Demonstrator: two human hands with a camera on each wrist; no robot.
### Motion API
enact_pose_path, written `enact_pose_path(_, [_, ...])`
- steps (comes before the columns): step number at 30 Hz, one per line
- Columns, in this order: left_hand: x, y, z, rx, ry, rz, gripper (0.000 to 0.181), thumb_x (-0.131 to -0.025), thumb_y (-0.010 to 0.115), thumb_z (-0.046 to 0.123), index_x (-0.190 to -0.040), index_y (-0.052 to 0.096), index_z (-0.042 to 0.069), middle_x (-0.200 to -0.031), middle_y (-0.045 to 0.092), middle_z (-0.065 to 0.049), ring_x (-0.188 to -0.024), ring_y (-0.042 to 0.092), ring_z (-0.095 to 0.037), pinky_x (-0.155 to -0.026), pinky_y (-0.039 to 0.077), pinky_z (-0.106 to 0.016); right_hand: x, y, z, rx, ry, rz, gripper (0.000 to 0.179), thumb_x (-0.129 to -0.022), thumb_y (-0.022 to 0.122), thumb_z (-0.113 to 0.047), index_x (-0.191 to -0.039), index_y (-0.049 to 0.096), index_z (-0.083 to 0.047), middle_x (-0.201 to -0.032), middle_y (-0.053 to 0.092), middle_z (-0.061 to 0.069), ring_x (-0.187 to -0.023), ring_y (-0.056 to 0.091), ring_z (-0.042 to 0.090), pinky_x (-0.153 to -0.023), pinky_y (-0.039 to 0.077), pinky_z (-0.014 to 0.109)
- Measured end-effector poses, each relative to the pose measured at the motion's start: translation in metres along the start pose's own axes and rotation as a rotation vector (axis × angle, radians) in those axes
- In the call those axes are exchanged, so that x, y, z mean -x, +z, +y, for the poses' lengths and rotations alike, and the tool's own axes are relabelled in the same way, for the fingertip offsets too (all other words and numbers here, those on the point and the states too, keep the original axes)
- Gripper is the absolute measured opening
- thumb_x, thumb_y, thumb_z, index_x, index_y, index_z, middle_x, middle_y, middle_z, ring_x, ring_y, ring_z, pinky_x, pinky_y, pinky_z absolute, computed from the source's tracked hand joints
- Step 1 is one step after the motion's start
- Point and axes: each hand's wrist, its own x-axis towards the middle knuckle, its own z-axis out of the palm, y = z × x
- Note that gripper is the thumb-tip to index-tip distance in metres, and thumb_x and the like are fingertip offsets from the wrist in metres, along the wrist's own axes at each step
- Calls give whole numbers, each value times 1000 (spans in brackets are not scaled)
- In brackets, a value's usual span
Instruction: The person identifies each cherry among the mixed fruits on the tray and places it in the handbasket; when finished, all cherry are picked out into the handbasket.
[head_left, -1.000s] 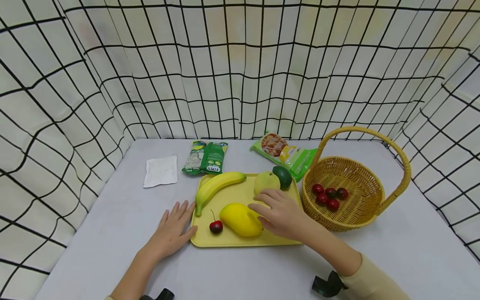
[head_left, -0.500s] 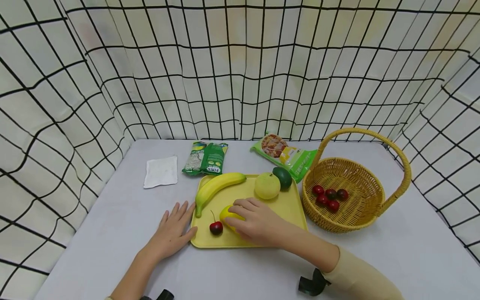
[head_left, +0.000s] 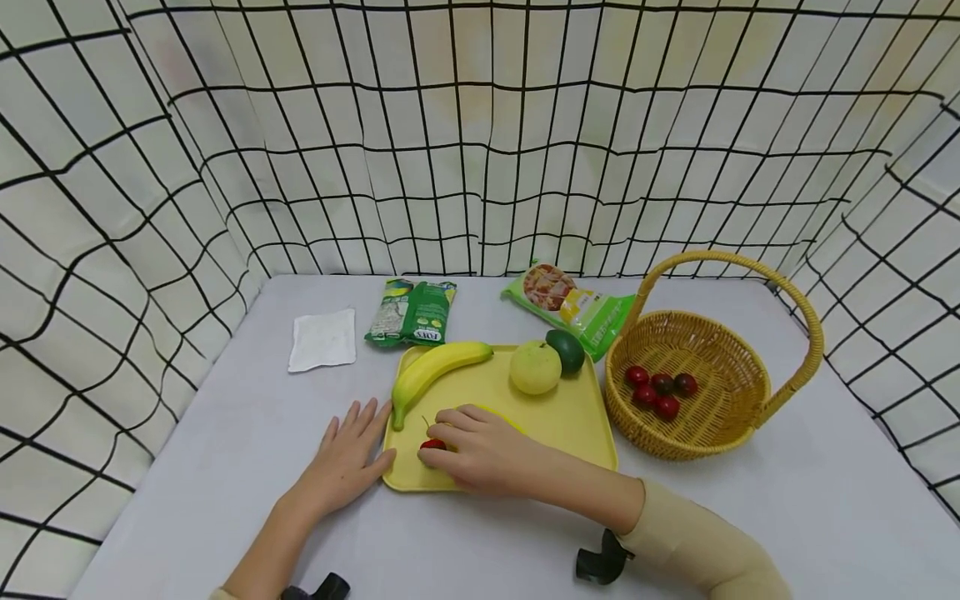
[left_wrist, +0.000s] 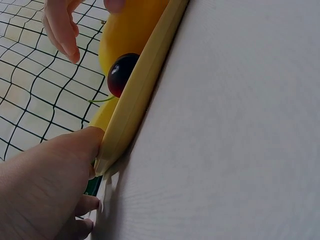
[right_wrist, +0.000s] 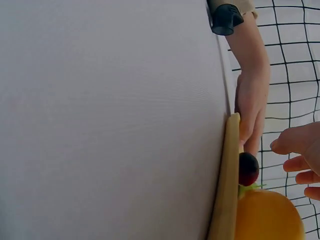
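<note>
My left hand (head_left: 341, 462) rests flat on the white table with fingers spread, its thumb touching the left edge of the yellow tray (head_left: 573, 425). My right hand (head_left: 483, 450) reaches over the mango (left_wrist: 127, 35), hiding most of it in the head view. Its fingertips hang near a dark red cherry (head_left: 432, 445) with a green stem. Both wrist views show a gap between those loosely bent fingers and the cherry. Also on the tray lie a banana (head_left: 431, 379), a round pale green fruit (head_left: 536, 367) and a dark green oval fruit (head_left: 567, 352).
Right of the tray stands a wicker basket (head_left: 731, 408) with a tall handle and several cherries (head_left: 663, 385). Two green snack packs, one at left (head_left: 412, 312) and one at right (head_left: 573, 308), lie behind the tray. A white tissue (head_left: 322, 340) lies at left. Black-grid netting surrounds the table.
My right hand has moved left, from the mango's right end across it to the cherry. My left hand and the fruits have stayed put.
</note>
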Motion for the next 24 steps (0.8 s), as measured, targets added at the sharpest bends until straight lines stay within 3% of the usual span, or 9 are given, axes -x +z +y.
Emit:
enact_pose_path(8, [-3, -2, -1, -6, 14, 7, 66, -91, 52, 36, -144, 27, 5, -146, 23, -23, -134, 11, -43, -104, 5, -61, -10, 12, -3, 73, 5, -102, 23, -91, 54, -24, -114, 57, -22, -111, 56, 0, -108, 46, 19, -92, 38, 29])
enact_pose_path(16, [-4, -5, -1, -11, 18, 20, 66, -91, 53, 35, -143, 28, 4, -145, 24, -24, -134, 12, -44, -104, 5, -62, -17, 21, -3, 165, -13, -104, 16, -93, 53, -25, -108, 59, -22, -104, 56, -2, -104, 47, 18, -96, 38, 32])
enact_pose_path(24, [-1, -1, 0, 1, 16, 11, 66, -91, 54, 34, -143, 29, 3, -145, 25, -25, -134, 13, -44, -104, 6, -62, -15, 25, -6, 197, -10, -161, 15, -94, 50, -21, -104, 60, -24, -97, 57, -6, -99, 47, 16, -95, 37, 31])
